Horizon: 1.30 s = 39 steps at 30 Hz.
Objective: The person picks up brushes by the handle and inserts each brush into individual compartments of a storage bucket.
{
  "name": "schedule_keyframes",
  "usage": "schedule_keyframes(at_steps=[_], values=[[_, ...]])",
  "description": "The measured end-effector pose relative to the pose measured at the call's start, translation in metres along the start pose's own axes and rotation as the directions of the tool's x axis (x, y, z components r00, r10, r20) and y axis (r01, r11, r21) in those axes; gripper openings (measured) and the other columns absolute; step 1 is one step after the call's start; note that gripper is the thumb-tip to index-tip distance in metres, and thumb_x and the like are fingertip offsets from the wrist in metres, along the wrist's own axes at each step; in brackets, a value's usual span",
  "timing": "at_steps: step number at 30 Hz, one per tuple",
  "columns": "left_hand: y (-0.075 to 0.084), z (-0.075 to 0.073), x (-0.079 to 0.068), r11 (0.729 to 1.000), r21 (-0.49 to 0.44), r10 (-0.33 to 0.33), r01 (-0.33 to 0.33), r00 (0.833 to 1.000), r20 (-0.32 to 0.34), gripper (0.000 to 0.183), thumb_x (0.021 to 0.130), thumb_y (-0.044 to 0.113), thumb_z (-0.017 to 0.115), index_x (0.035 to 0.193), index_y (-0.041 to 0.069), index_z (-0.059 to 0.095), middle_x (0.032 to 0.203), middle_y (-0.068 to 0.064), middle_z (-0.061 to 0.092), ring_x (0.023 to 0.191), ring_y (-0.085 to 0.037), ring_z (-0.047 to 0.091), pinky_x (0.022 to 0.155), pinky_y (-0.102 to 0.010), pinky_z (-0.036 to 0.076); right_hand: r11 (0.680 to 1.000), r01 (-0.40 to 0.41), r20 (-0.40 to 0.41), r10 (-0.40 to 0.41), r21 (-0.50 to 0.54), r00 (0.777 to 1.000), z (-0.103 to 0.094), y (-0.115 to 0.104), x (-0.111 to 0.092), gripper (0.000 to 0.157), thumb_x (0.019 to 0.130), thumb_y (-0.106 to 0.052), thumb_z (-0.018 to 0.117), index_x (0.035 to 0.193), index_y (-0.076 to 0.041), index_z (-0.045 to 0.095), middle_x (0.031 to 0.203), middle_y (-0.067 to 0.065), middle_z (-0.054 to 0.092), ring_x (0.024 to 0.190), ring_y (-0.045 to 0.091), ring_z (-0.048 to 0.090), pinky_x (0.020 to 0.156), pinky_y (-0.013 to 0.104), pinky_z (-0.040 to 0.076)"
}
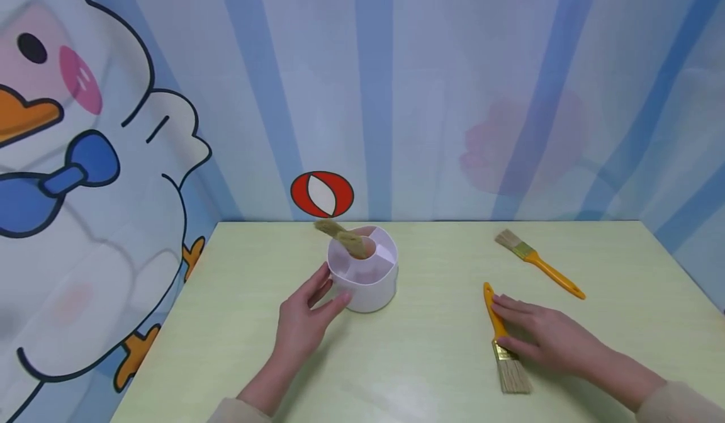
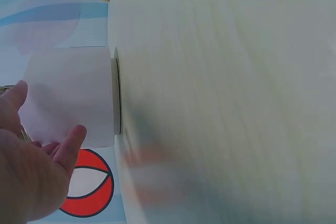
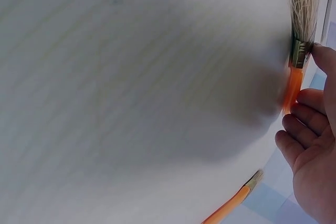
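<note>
A white round holder with compartments (image 1: 370,294) stands on the table. Two bristle heads (image 1: 352,244) stick up from its middle, leaning left; their handles are hidden inside. My left hand (image 1: 303,322) holds the holder's near left side, thumb on the front wall and fingers round the left. In the left wrist view, fingertips rest against its wall (image 2: 71,93). A yellow-handled paintbrush (image 1: 514,376) lies with bristles toward me. Over its handle, my right hand (image 1: 546,335) rests with fingers loosely extended, thumb by the metal band; the right wrist view shows the thumb there too.
A second yellow-handled paintbrush (image 1: 552,274) lies farther back on the right, bristles pointing away to the left. Behind the pale table (image 1: 430,347) rises a striped blue backdrop (image 1: 419,95) with a cartoon bird (image 1: 85,234) on the left.
</note>
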<state>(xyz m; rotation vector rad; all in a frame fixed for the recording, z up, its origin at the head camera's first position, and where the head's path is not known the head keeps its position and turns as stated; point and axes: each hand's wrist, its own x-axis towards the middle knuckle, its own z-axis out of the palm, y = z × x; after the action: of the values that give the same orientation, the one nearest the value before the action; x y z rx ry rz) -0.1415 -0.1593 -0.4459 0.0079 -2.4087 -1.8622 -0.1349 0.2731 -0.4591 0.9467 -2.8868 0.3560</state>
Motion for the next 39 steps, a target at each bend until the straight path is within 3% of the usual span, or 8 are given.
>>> schedule_keyframes(at_steps=[6, 13, 18, 26, 32, 39], values=[[0.000, 0.000, -0.003, 1.000, 0.006, -0.001, 0.001, 1.000, -0.014, 0.071, 0.091, 0.024, 0.088, 0.156, 0.021, 0.058, 0.157, -0.002, 0.058, 0.138, -0.024, 0.062, 0.097, -0.034, 0.061, 1.000, -0.001, 0.010, 0.001, 0.006, 1.000, -0.002, 0.003, 0.006, 0.061, 0.099, -0.042, 0.077, 0.146, -0.004, 0.065, 0.151, 0.014, 0.062, 0.132, 0.037, 0.065, 0.102, 0.055, 0.059], [0.000, -0.001, -0.001, 0.998, -0.032, 0.043, -0.044, 0.998, -0.049, 0.065, 0.091, 0.016, 0.088, 0.150, 0.009, 0.062, 0.149, -0.011, 0.064, 0.134, -0.029, 0.066, 0.097, -0.032, 0.061, 1.000, -0.001, 0.007, 0.001, 0.017, 1.000, -0.002, 0.009, 0.011, 0.061, 0.101, -0.042, 0.075, 0.147, -0.004, 0.064, 0.152, 0.016, 0.061, 0.134, 0.038, 0.063, 0.104, 0.057, 0.057], [-0.002, -0.002, 0.004, 0.999, -0.038, 0.008, -0.011, 0.997, -0.072, 0.074, 0.090, 0.016, 0.089, 0.156, 0.008, 0.056, 0.154, -0.014, 0.060, 0.138, -0.032, 0.062, 0.099, -0.035, 0.060, 1.000, -0.010, 0.006, 0.010, 0.015, 1.000, -0.003, 0.010, 0.013, 0.062, 0.101, -0.041, 0.075, 0.147, -0.003, 0.064, 0.153, 0.016, 0.060, 0.135, 0.038, 0.062, 0.105, 0.057, 0.056], [-0.005, 0.001, 0.012, 0.997, -0.058, -0.051, 0.048, 0.997, -0.056, 0.082, 0.090, 0.021, 0.090, 0.161, 0.010, 0.049, 0.160, -0.011, 0.054, 0.143, -0.031, 0.057, 0.105, -0.040, 0.057, 0.999, -0.032, 0.007, 0.032, 0.033, 0.999, -0.006, 0.001, 0.011, 0.063, 0.100, -0.045, 0.074, 0.148, -0.005, 0.063, 0.153, 0.016, 0.060, 0.135, 0.038, 0.063, 0.103, 0.056, 0.058], [-0.006, 0.006, 0.013, 0.995, -0.093, -0.033, 0.028, 0.997, -0.063, 0.079, 0.090, 0.020, 0.089, 0.159, 0.007, 0.052, 0.158, -0.013, 0.055, 0.142, -0.034, 0.058, 0.103, -0.040, 0.058, 0.998, -0.059, 0.053, 0.057, 0.037, 0.997, -0.005, -0.003, 0.013, 0.065, 0.101, -0.049, 0.072, 0.151, -0.007, 0.062, 0.154, 0.014, 0.059, 0.137, 0.037, 0.061, 0.105, 0.057, 0.056], [-0.006, 0.015, 0.013, 0.993, -0.110, -0.046, 0.034, 0.994, -0.102, 0.076, 0.089, 0.020, 0.090, 0.156, 0.012, 0.056, 0.155, -0.009, 0.059, 0.143, -0.030, 0.057, 0.100, -0.035, 0.059, 0.999, -0.023, 0.040, 0.022, 0.034, 0.999, -0.004, 0.002, 0.017, 0.062, 0.102, -0.044, 0.072, 0.150, -0.005, 0.062, 0.154, 0.015, 0.059, 0.137, 0.038, 0.061, 0.105, 0.057, 0.056]])
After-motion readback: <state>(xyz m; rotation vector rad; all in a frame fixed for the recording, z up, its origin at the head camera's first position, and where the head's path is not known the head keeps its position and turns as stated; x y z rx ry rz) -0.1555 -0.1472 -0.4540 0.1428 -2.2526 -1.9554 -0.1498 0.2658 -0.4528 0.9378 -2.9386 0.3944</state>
